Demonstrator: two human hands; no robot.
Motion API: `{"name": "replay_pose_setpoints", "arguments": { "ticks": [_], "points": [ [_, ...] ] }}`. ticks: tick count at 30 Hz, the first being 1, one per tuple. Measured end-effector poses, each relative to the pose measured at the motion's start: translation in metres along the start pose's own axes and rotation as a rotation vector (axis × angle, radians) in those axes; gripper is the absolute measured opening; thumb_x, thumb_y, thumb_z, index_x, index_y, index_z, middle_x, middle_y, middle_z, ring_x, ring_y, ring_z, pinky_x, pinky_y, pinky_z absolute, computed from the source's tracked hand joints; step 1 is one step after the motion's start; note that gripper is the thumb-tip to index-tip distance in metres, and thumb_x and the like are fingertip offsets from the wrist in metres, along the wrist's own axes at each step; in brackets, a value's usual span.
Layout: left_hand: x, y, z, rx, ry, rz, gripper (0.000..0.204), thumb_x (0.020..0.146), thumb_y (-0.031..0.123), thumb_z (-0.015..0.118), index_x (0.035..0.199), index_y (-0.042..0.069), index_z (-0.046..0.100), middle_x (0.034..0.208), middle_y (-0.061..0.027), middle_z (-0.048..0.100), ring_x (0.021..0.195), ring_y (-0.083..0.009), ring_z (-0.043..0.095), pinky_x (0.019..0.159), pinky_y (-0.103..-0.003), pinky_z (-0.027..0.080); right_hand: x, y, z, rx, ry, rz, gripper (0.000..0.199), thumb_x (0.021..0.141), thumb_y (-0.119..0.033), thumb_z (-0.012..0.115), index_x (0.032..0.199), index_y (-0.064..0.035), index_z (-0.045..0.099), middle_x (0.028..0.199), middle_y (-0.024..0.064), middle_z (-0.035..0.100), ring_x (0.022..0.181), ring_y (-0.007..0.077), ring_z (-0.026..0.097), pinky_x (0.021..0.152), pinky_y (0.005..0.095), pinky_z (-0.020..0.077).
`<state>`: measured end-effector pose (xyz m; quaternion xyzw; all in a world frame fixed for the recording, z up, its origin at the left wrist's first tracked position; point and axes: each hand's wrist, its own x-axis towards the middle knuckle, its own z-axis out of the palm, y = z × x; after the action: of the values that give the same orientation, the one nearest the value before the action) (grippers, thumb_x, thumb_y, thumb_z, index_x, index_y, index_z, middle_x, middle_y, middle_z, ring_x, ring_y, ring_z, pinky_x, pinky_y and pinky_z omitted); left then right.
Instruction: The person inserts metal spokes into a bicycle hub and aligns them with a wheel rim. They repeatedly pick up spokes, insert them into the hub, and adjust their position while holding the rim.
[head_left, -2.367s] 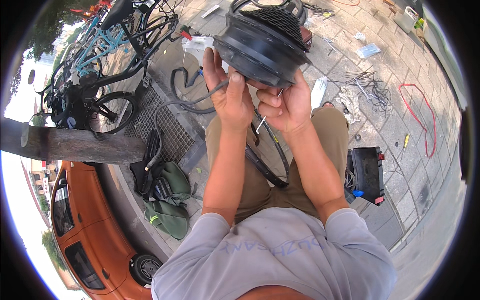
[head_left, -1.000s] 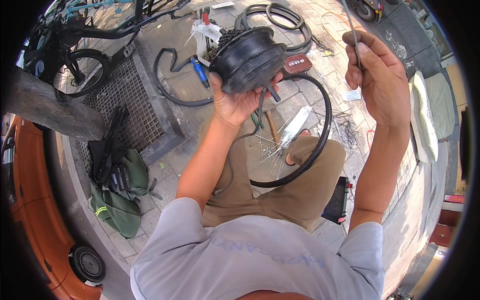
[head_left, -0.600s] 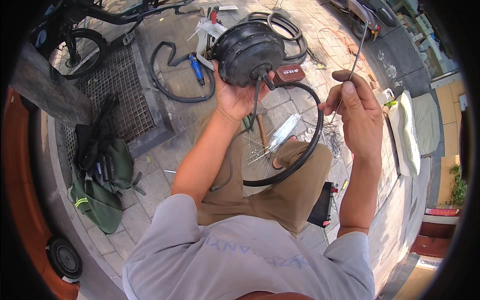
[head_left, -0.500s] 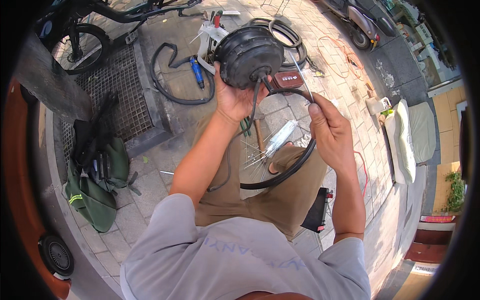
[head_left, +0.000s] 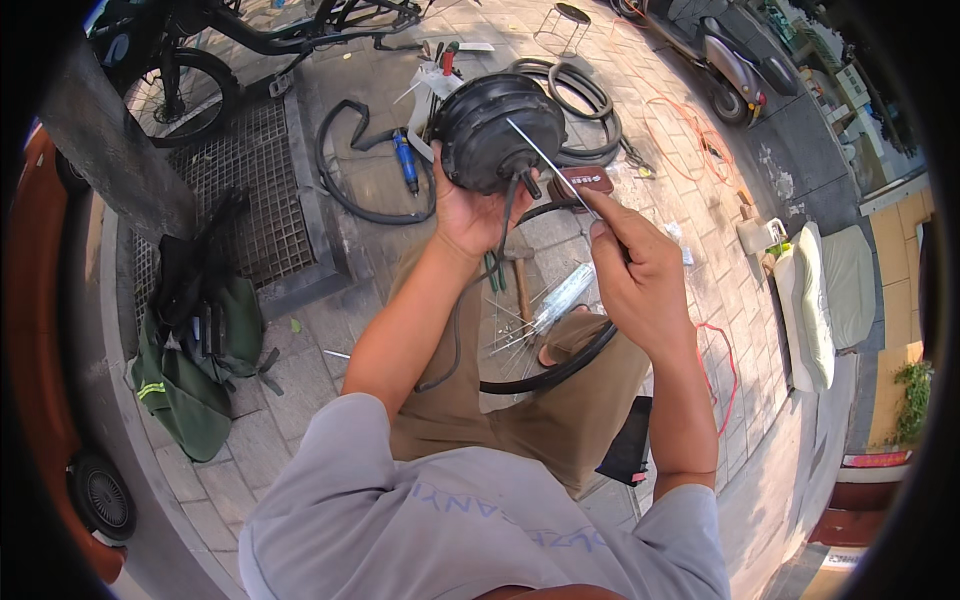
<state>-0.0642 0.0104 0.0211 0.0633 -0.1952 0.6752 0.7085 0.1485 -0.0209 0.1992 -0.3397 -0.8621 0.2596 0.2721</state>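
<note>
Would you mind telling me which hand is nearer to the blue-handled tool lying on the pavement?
Left. The left hand, holding the black hub motor, is just right of the blue-handled tool; the right hand is farther right, holding a spoke.

Sunlit paving stones [head_left: 700,215] cover the ground outdoors. A metal drain grate [head_left: 240,190] lies in them, with a bicycle [head_left: 200,60] just beyond it and a parked scooter [head_left: 715,55] well to its right.

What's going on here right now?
A person sits on a paved walkway working on a black hub motor. The left hand holds the motor up from below. The right hand pinches a thin metal spoke whose far end lies against the motor's face. A black wheel rim and loose spokes rest at the lap; rubber tubes and a bicycle lie beyond.
</note>
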Motion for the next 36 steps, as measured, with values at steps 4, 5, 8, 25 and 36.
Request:
{"name": "replay_pose_setpoints", "arguments": {
  "ticks": [4,5,8,25,36],
  "points": [
    [0.002,-0.004,0.000,0.034,0.034,0.036,0.108,0.075,0.082,0.073,0.149,0.006,0.052,0.137,-0.0219,0.062,0.116,-0.0423,0.067,0.095,-0.054,0.060,0.007,0.003,0.009,-0.007,0.078,-0.073,0.032,0.100,-0.006,0.062,0.130,-0.0039,0.071,0.103,0.0188,0.075,0.085,0.0304,0.073,0.080,0.0389,0.0564],
    [0.003,-0.003,-0.002,0.042,0.028,0.025,0.107,0.076,0.082,0.073,0.151,0.008,0.051,0.139,-0.0207,0.061,0.118,-0.0427,0.066,0.097,-0.054,0.060,0.009,0.004,0.010,-0.002,0.088,-0.088,0.032,0.099,-0.006,0.062,0.130,-0.0039,0.071,0.101,0.0186,0.074,0.084,0.0326,0.073,0.079,0.0406,0.0563],
    [0.001,-0.003,-0.002,0.087,0.035,0.017,0.105,0.078,0.081,0.071,0.153,0.013,0.050,0.143,-0.0183,0.060,0.121,-0.0432,0.064,0.099,-0.054,0.059,0.010,0.003,0.008,-0.084,0.064,-0.086,0.033,0.099,-0.005,0.061,0.130,-0.0037,0.071,0.096,0.0178,0.073,0.083,0.0360,0.072,0.078,0.0423,0.0562],
    [0.001,-0.010,-0.001,0.554,0.113,0.065,0.111,0.071,0.079,0.079,0.148,0.003,0.052,0.137,-0.0187,0.067,0.119,-0.0333,0.070,0.104,-0.053,0.058,-0.022,0.035,0.002,-0.057,0.152,-0.135,0.037,0.099,-0.003,0.065,0.136,-0.0055,0.070,0.069,0.0021,0.056,0.053,0.0112,0.054,0.049,0.0329,0.0485],
    [-0.003,-0.010,0.012,0.775,-0.017,0.096,0.100,0.077,0.064,0.086,0.147,-0.001,0.054,0.132,-0.0183,0.070,0.112,-0.0302,0.074,0.096,-0.050,0.062,-0.025,0.074,-0.028,1.073,-0.230,0.623,0.033,0.105,-0.005,0.059,0.137,-0.0062,0.069,0.071,-0.0025,0.054,0.050,0.0061,0.044,0.046,0.0243,0.0373]
  ]
}}
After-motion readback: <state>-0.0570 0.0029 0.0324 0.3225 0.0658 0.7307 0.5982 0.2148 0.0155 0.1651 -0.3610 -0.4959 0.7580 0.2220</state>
